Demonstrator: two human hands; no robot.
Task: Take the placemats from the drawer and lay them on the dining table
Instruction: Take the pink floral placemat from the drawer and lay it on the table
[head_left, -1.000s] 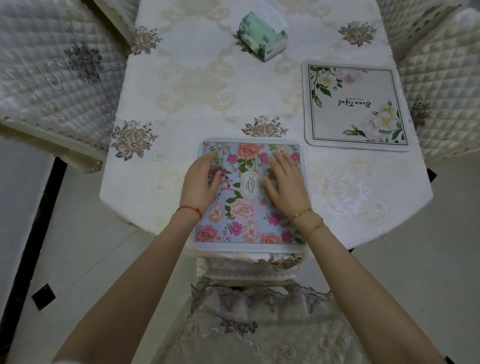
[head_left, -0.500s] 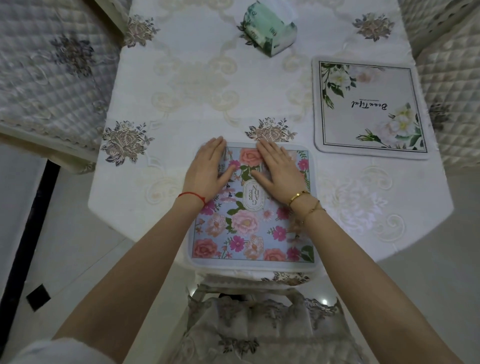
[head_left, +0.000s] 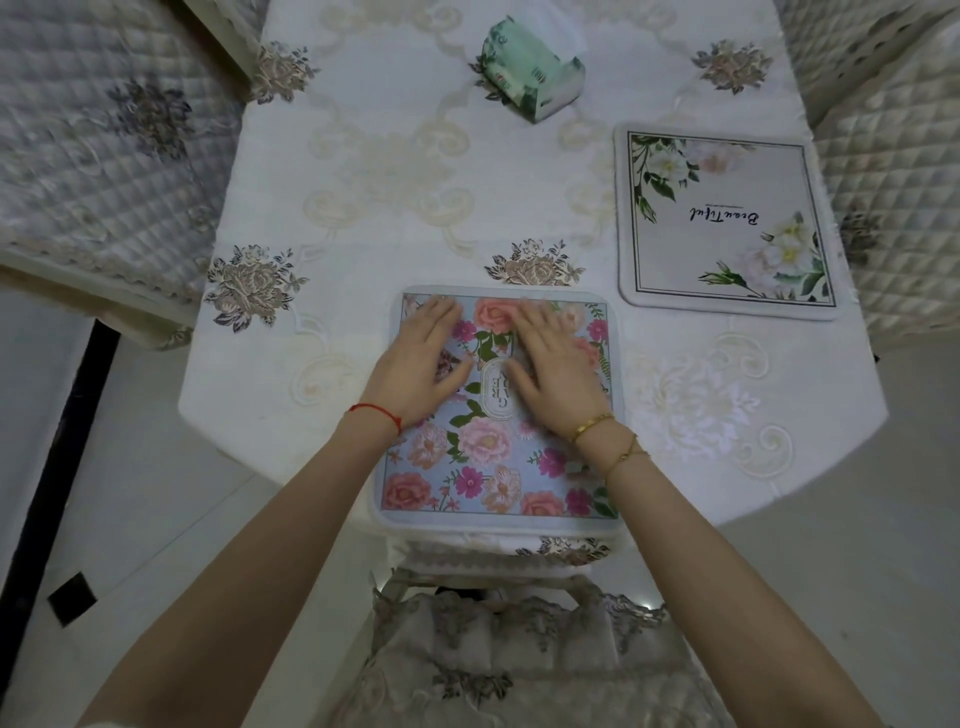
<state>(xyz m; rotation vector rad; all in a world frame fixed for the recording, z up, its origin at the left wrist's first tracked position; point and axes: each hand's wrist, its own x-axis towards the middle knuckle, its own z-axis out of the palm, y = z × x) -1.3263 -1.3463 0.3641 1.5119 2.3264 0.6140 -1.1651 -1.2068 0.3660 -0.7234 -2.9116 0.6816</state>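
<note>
Both hands, the left hand (head_left: 418, 364) and the right hand (head_left: 553, 371), lay flat on the blue floral placemat (head_left: 493, 457) at the near edge of the dining table (head_left: 249, 384), filling its far half. The white floral placemat (head_left: 722, 223) took up the right edge. A green tissue pack (head_left: 530, 75) stood near the far middle. Bare cloth ran broad along the left edge and through the centre. Quilted chairs (head_left: 104, 156) crowded both long sides, and a lace-covered chair back (head_left: 519, 649) blocked the near edge below the forearms.
</note>
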